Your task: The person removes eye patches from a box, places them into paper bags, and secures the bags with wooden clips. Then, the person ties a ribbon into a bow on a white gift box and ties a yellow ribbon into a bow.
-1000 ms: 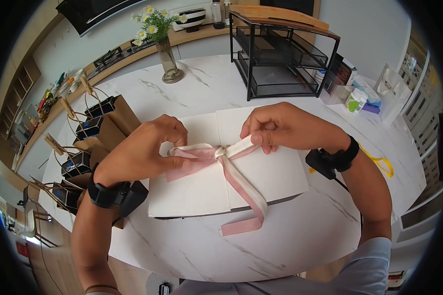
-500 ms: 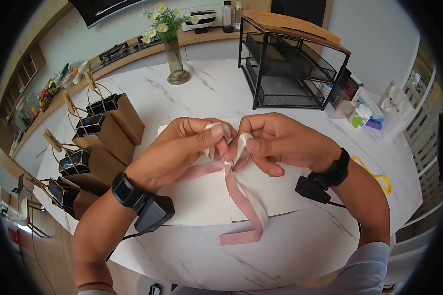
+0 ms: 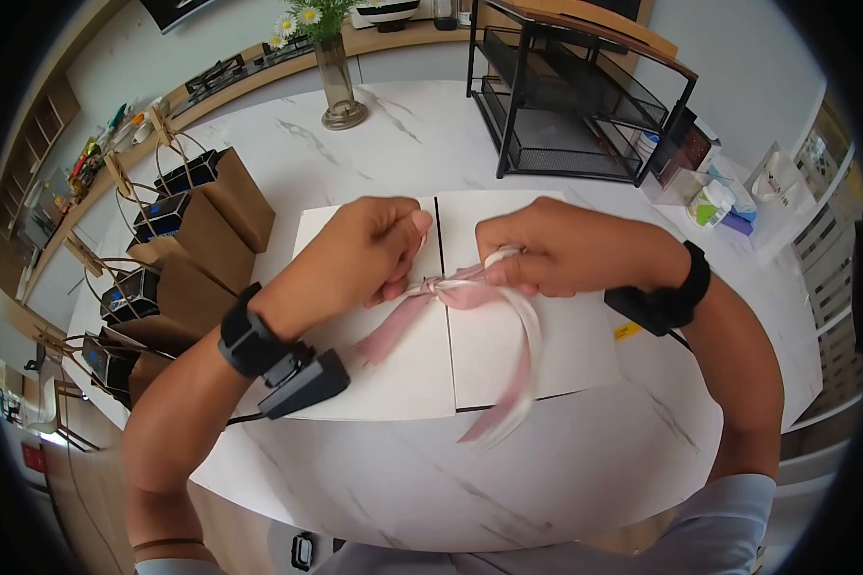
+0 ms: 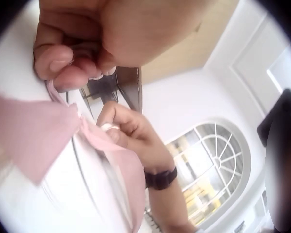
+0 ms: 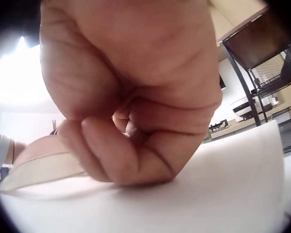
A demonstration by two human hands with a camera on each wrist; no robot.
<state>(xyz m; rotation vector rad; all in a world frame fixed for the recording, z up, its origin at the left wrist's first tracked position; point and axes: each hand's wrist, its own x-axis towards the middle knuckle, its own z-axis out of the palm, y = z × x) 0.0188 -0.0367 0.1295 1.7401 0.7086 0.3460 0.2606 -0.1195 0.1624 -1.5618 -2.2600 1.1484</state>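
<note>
A pink and white ribbon (image 3: 508, 299) is knotted over the middle of a white box (image 3: 393, 388) with two top flaps. My left hand (image 3: 360, 254) grips ribbon just left of the knot, its fingers curled; in the left wrist view a thin pink strand (image 4: 54, 92) runs up to those fingertips. To the right of the knot, my right hand (image 3: 561, 251) pinches a white loop between thumb and fingers. One ribbon end (image 3: 398, 331) points down to the left. The longer tail (image 3: 513, 402) curves over the right flap, past the box's front edge.
Several brown paper bags (image 3: 201, 235) with clothespins on their handles line the left side. A glass vase (image 3: 338, 86) of daisies and a black mesh rack (image 3: 575, 105) stand at the back. A white bottle (image 3: 708, 205) and small boxes sit at the right.
My hands came together over the knot, then drew apart to either side with ribbon in the fingers. The long tail swung right, and a dark gap now shows between the box flaps.
</note>
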